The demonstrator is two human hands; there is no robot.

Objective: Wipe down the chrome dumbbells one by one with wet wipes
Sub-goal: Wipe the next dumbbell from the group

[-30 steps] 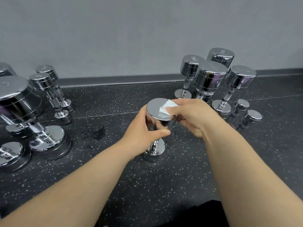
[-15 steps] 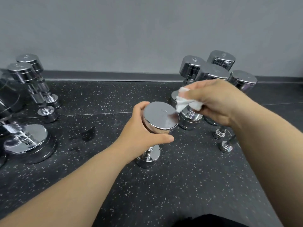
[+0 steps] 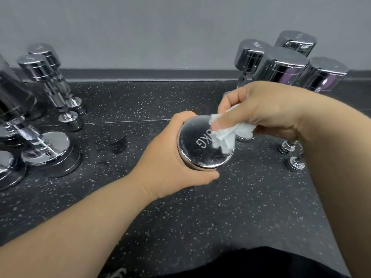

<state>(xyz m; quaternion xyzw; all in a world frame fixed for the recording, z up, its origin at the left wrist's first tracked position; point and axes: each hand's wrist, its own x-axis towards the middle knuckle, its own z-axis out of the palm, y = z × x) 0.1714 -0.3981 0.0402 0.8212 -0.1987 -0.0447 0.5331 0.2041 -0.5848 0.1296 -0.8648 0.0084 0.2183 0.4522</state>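
1. The right hand (image 3: 267, 111) pinches a crumpled white wet wipe (image 3: 224, 135) between thumb and curled fingers. It presses the wipe on the right part of the dumbbell (image 3: 200, 151)'s flat top face, partly covering the stamped "KG".
2. The left hand (image 3: 166, 163) wraps the left rim of that top head, thumb along its near edge and fingertips just showing at the far edge. Head and hand hide the handle and lower end, so I cannot tell whether it stands on the floor (image 3: 200, 213).
3. Step in hand, as I judge it: wiping this one dumbbell's top face. Its left part looks uncovered by the wipe. The next move probably calls for sweeping the wipe across that part and round the rim, then down to the hidden handle, which would mean shifting the left hand's grip.
4. Right of the dumbbell and behind it, a cluster of upright dumbbells (image 3: 281, 67) stands against the wall (image 3: 160, 27), close behind the right hand. A wide stroke could knock them.
5. Just right of it, two small dumbbell ends (image 3: 296, 163) lie beside the right forearm.
6. Well left of it stand large dumbbells (image 3: 48, 149) and, farther back, two slim dumbbells (image 3: 40, 65), clear of the work.
7. A dark patch (image 3: 118, 143), perhaps damp, marks the floor just left of it.
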